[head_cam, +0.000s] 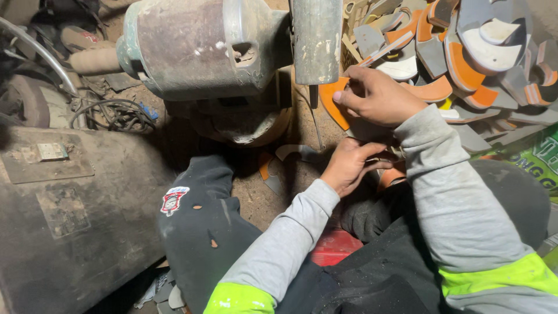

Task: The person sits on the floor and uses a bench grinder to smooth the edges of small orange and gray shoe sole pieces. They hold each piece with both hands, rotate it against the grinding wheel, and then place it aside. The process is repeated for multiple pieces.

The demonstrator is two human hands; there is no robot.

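Rusty metal at 9 o'clock: a dark, dusty machine housing (pixel 70 215) with tangled cables (pixel 110 113) lying above it. At 12 o'clock, a worn green-grey grinder motor (pixel 192 46), and just to its right the upright grinding wheel (pixel 317 38). Below, near centre, the left hand (pixel 349 166), fingers curled low above the dirt floor beside grey scraps (pixel 290 152); cannot tell whether anything is gripped there. At 1 o'clock, the right hand (pixel 378 96), pinched on a flat orange sole piece (pixel 332 102) held just under the wheel, touching or nearly so. At 2 o'clock, a heap of grey and orange sole cut-outs (pixel 465 52). Probably mid-way through edging one piece at the wheel. Calls next for a firm pinch, fingertips kept off the wheel face, and a slow turning of the piece's edge
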